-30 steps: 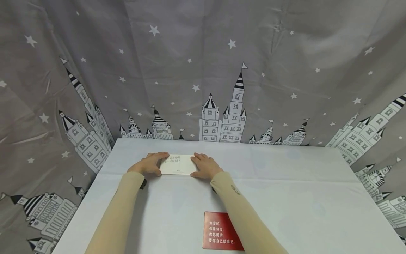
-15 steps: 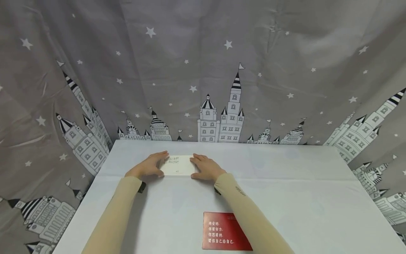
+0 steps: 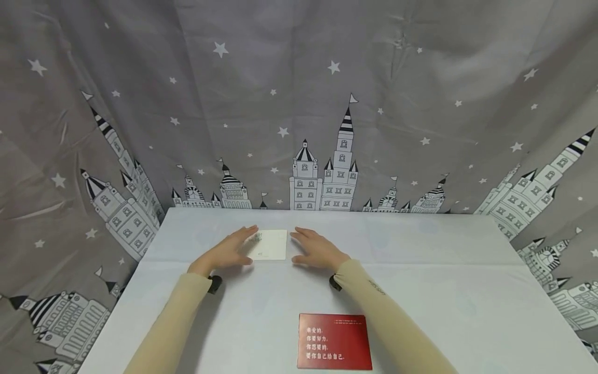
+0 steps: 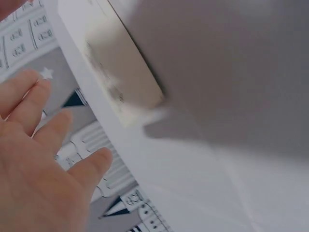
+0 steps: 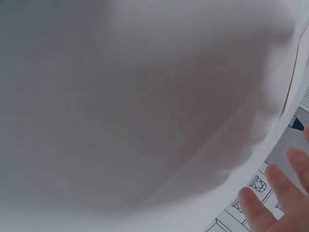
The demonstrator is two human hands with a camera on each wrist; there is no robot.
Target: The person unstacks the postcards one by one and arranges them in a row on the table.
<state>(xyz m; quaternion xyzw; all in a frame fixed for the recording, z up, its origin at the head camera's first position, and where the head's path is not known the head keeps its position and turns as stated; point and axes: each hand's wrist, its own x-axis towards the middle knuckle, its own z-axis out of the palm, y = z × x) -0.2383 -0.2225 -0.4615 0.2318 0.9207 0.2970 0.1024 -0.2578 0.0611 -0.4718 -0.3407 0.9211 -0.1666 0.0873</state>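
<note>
A small cream-white card [image 3: 273, 245] lies flat near the far side of the table, with handwriting toward its left end. My left hand [image 3: 225, 253] hovers at that end, overlapping the card in the head view. Seen from the left wrist, the left fingers [image 4: 53, 130] are spread and apart from the card [image 4: 133, 72], which has a shadow across it. Just off the card's right end is my right hand [image 3: 322, 251], fingers extended and holding nothing. In the right wrist view only the tips of the right fingers [image 5: 282, 186] and part of the palm show.
A red card [image 3: 334, 353] with white Chinese lettering lies nearer the front, beside the right sleeve [image 3: 397, 317]. The white table [image 3: 444, 291] ends at the back against a grey curtain [image 3: 261, 67] printed with castles and stars.
Both hands have let go of the white card; the right hand has drawn off to the right, the left has lifted. The right forearm has shifted right, uncovering the whole red card.
</note>
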